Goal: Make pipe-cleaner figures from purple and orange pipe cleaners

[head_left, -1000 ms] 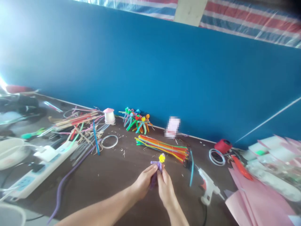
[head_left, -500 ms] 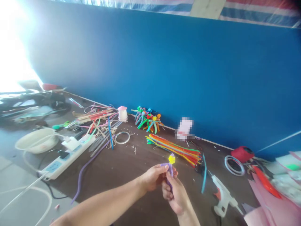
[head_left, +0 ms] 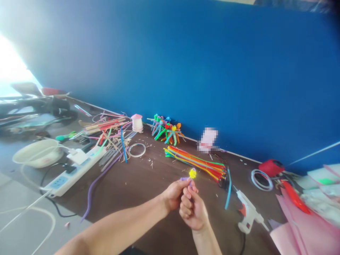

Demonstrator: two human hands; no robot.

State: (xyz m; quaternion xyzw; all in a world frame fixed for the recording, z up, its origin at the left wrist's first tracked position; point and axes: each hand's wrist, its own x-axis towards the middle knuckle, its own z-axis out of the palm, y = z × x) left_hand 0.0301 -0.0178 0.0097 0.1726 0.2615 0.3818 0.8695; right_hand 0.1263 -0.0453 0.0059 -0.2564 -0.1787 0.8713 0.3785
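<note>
A small pipe-cleaner figure (head_left: pixel 192 173) with a yellow knob on top and purple stems is held between both hands above the dark table. My left hand (head_left: pixel 173 194) pinches it from the left, where a purple stem pokes out over the thumb. My right hand (head_left: pixel 194 209) is closed around its lower part, fingers curled, so most of the purple body is hidden. Just beyond lies a bundle of coloured pipe cleaners (head_left: pixel 196 163). Further back, several colourful pipe-cleaner figures (head_left: pixel 167 129) stand against the blue panel.
At right lie a white glue gun (head_left: pixel 249 211), clear rings (head_left: pixel 261 180) and pink sheets (head_left: pixel 289 230). On the left are a power strip (head_left: pixel 75 173), a pale bowl (head_left: pixel 39 154), a long purple pipe cleaner (head_left: pixel 91 189) and loose sticks (head_left: pixel 106 125). A blue panel (head_left: pixel 186 63) borders the table's back.
My right hand has turned and its fingers have curled further around the figure's lower part, covering more purple. The camera view has tilted slightly downward.
</note>
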